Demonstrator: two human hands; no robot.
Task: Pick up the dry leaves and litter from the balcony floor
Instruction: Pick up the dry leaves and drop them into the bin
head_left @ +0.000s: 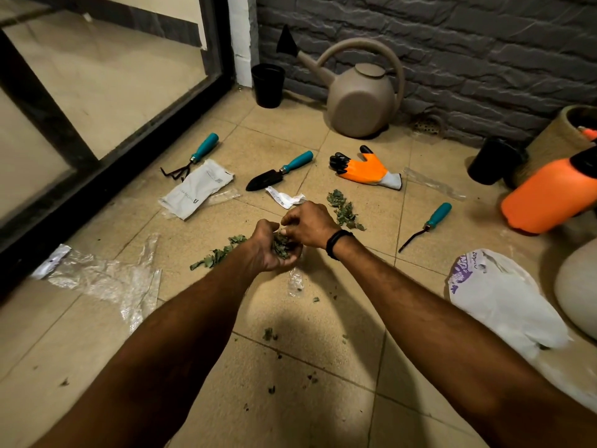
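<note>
My left hand (269, 245) is cupped palm up above the tiled floor and holds a bunch of dry leaves (281, 244). My right hand (308, 224), with a black wristband, pinches leaves at that bunch. A leaf pile (344, 210) lies just beyond my right hand, and another leaf pile (217, 253) lies left of my left hand. Small leaf crumbs (269, 334) dot the tiles nearer me. Litter lies around: a white packet (195, 189), a crumpled paper slip (286, 198), clear plastic wrap (106, 279) and a small clear scrap (295, 281).
A trowel (277, 172), a hand rake (192, 158), a weeder (426, 226) and an orange glove (368, 169) lie on the floor. A beige watering can (358, 98), black pots (268, 85), an orange sprayer (549, 195) and a white bag (504, 302) stand around. Glass door at left.
</note>
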